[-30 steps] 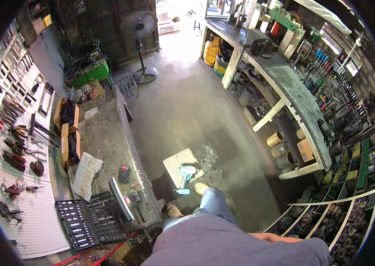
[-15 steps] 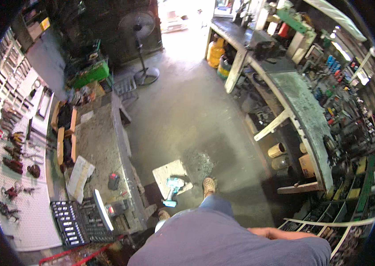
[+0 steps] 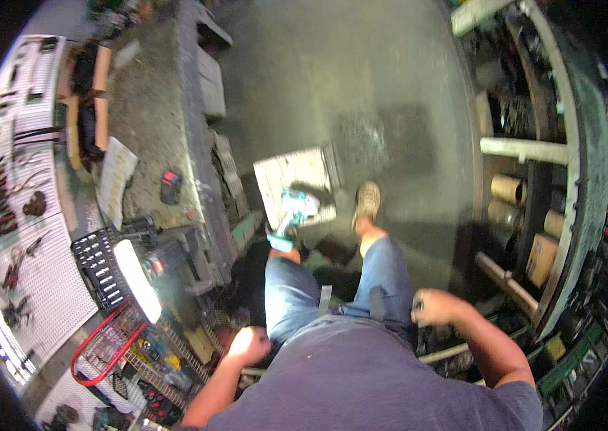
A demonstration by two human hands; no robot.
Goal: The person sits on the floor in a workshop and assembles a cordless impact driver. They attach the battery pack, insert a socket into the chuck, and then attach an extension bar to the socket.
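Observation:
My right hand (image 3: 435,307) hangs beside my right hip, its fingers curled. A small dark and silvery spot shows at the fingertips, too small to name. Beside my left hip is my left hand (image 3: 249,346), smeared and overlit; its fingers do not show clearly. In front of my feet a teal cordless drill (image 3: 297,207) lies over a pale square board (image 3: 275,176) on the floor. Both hands are well apart from the drill. A black and red battery-like block (image 3: 169,187) sits on the workbench (image 3: 149,122) at my left.
An opened socket set (image 3: 99,266) lies near a bright white panel (image 3: 137,280) on the left. Beyond them hangs a pegboard (image 3: 49,287) with tools. A red-framed basket (image 3: 106,345) stands low at left. Along the right runs a bench with a shelf holding tins (image 3: 509,188).
My view has tilted down toward my body. Both hands now show; before, only my right forearm did. The drill and the board have stayed on the floor.

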